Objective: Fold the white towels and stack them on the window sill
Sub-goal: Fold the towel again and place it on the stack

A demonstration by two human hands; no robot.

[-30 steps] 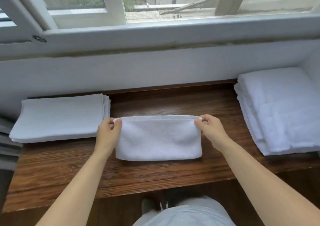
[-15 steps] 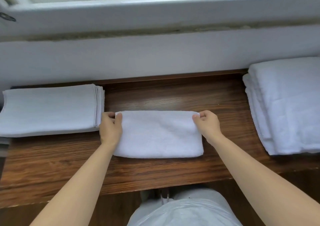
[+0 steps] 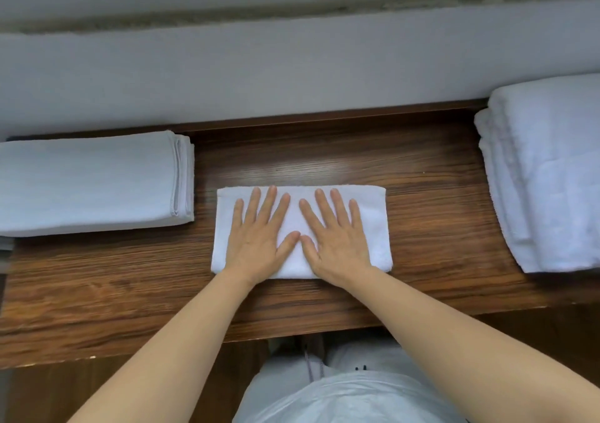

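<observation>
A small folded white towel lies flat in the middle of the dark wooden sill. My left hand presses on its left half with straight, spread fingers. My right hand lies flat on its right half the same way, thumbs nearly touching. A stack of folded white towels sits on the sill at the left. A thicker pile of white towels sits at the right end.
A pale wall rises behind the sill. The sill's front edge runs just above my lap. Bare wood shows between the middle towel and both piles.
Both hands let go of the towel's far corners and moved inward, now lying flat on top of it. The camera tilted down, so the window is out of view.
</observation>
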